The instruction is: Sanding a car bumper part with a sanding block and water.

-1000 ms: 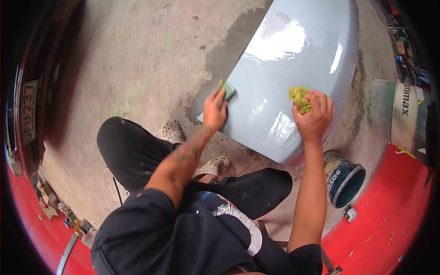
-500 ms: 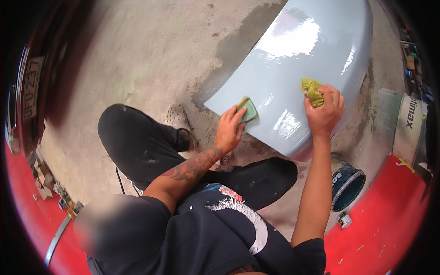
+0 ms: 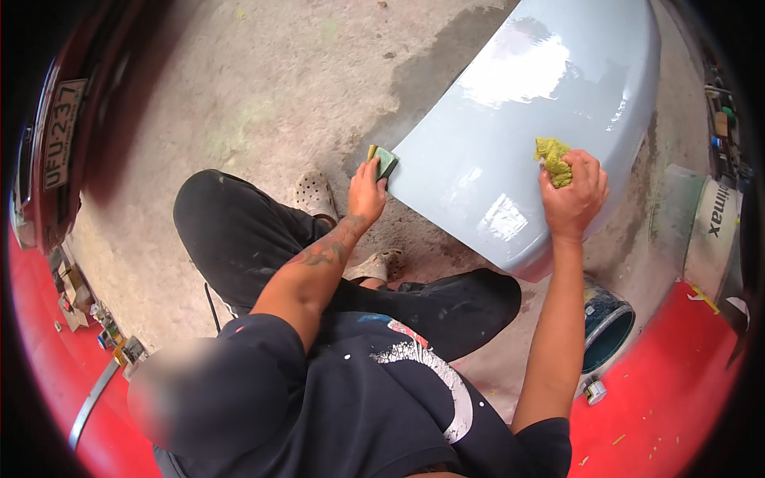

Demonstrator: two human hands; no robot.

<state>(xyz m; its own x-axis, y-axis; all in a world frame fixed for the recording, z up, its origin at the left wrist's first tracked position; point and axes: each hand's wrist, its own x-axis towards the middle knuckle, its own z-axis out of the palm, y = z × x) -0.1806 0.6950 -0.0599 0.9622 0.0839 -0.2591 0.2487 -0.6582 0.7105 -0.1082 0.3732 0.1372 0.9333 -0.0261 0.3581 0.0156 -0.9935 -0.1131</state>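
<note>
A large, glossy pale-blue car body panel [image 3: 510, 127] lies on the concrete floor in front of me, wet and shiny. My left hand [image 3: 365, 193] presses a small green-and-yellow sanding block [image 3: 383, 160] against the panel's left edge. My right hand [image 3: 574, 195] rests on the panel's right part and grips a crumpled yellow-green cloth [image 3: 552, 160]. I squat over the floor in black trousers and a dark shirt.
A dark blue-rimmed bucket [image 3: 606, 331] stands under the panel's near right edge, with a small can [image 3: 593, 390] beside it. A red car body [image 3: 72, 151] curves along the left and bottom. A white drum [image 3: 713, 231] stands at the right. Small items lie at the lower left [image 3: 80, 295].
My left hand slid the sanding block along the panel's left edge, inward and back out to the edge. The right hand with the cloth stayed on the panel while my view shifted.
</note>
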